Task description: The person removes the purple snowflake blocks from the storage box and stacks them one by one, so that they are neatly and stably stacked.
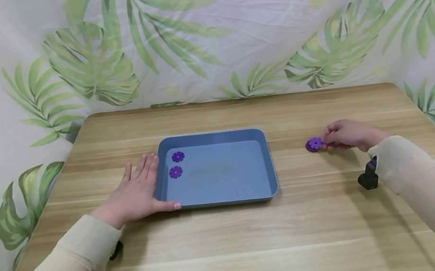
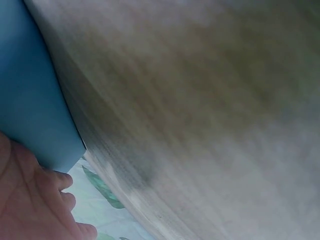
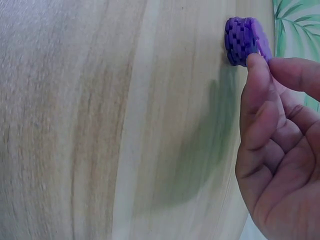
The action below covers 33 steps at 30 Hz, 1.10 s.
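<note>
A blue rectangular tray [image 1: 232,198] lies on the table, with two purple notched discs, one [image 1: 178,157] behind the other [image 1: 175,172], at its left side. My left hand [image 1: 136,194] rests against the tray's left wall, its fingers straight and the thumb along the front rim; in the left wrist view its palm [image 2: 22,195] shows beside the blue wall. To the right of the tray, my right hand [image 1: 347,134] pinches a purple notched disc [image 1: 315,143] between thumb and forefinger. In the right wrist view, this disc sits at the top of a stack of similar purple discs [image 3: 239,42].
The wooden table [image 1: 238,256] extends around the tray on all sides. Behind it hangs a white cloth [image 1: 250,19] with green leaf prints. A black wrist camera [image 1: 368,176] sits under the right sleeve.
</note>
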Each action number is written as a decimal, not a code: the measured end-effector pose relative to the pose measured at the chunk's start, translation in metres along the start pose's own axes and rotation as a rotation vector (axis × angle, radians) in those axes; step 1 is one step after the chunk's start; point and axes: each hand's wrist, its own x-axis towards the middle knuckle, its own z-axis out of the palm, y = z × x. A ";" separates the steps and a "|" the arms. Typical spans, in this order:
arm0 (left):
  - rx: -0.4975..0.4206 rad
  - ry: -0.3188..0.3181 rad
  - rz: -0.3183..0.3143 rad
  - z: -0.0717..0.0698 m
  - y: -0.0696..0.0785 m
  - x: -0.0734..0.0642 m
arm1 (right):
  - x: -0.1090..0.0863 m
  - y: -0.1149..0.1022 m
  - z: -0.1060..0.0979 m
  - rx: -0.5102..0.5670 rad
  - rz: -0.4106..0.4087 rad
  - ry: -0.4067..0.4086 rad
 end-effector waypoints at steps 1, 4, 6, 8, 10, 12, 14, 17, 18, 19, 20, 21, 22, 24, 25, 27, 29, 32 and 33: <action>0.001 -0.001 0.001 0.000 0.000 0.000 | 0.000 0.000 0.001 0.003 0.003 -0.001; 0.005 -0.003 0.002 0.000 0.000 0.001 | 0.000 0.000 0.002 -0.005 0.005 0.001; 0.008 -0.003 0.002 0.000 -0.001 0.001 | -0.001 0.000 0.002 -0.022 0.000 0.004; 0.010 -0.002 0.002 0.000 -0.001 0.001 | -0.001 0.000 0.003 -0.042 -0.009 0.006; 0.013 0.000 0.002 0.000 -0.001 0.002 | -0.001 0.001 0.003 -0.059 -0.018 0.009; 0.013 -0.001 0.003 0.000 -0.001 0.002 | -0.001 0.002 0.003 -0.071 -0.022 0.010; 0.010 -0.001 0.003 0.001 -0.001 0.002 | -0.001 0.004 0.003 -0.067 -0.017 0.004; 0.002 -0.003 0.001 0.002 -0.001 0.002 | -0.001 0.006 0.005 -0.030 0.003 -0.014; 0.000 -0.004 -0.001 0.002 -0.001 0.002 | -0.001 0.007 0.005 -0.017 0.007 -0.019; -0.001 -0.004 -0.003 0.002 -0.001 0.002 | -0.002 0.007 0.006 -0.004 0.008 -0.023; -0.004 -0.004 -0.005 0.002 -0.001 0.002 | -0.002 0.007 0.006 0.005 0.006 -0.026; -0.006 -0.004 -0.007 0.002 -0.001 0.002 | -0.002 0.006 0.007 0.008 0.002 -0.024; -0.008 -0.003 -0.008 0.002 -0.001 0.002 | -0.002 0.006 0.007 0.008 -0.004 -0.021; -0.011 -0.003 -0.010 0.001 -0.001 0.001 | -0.002 0.006 0.008 0.002 -0.015 -0.012; -0.012 -0.003 -0.011 0.001 -0.001 0.001 | -0.002 0.005 0.008 -0.001 -0.018 -0.009; -0.011 -0.003 -0.010 0.001 -0.001 0.001 | -0.002 0.005 0.008 -0.006 -0.019 -0.005; -0.011 -0.002 -0.010 0.001 -0.001 0.001 | -0.002 0.005 0.008 -0.009 -0.016 -0.004; -0.008 -0.002 -0.010 0.001 -0.001 0.001 | -0.001 0.005 0.008 -0.012 -0.012 -0.001; -0.008 -0.002 -0.009 0.001 -0.001 0.001 | -0.001 0.004 0.008 -0.013 -0.010 0.001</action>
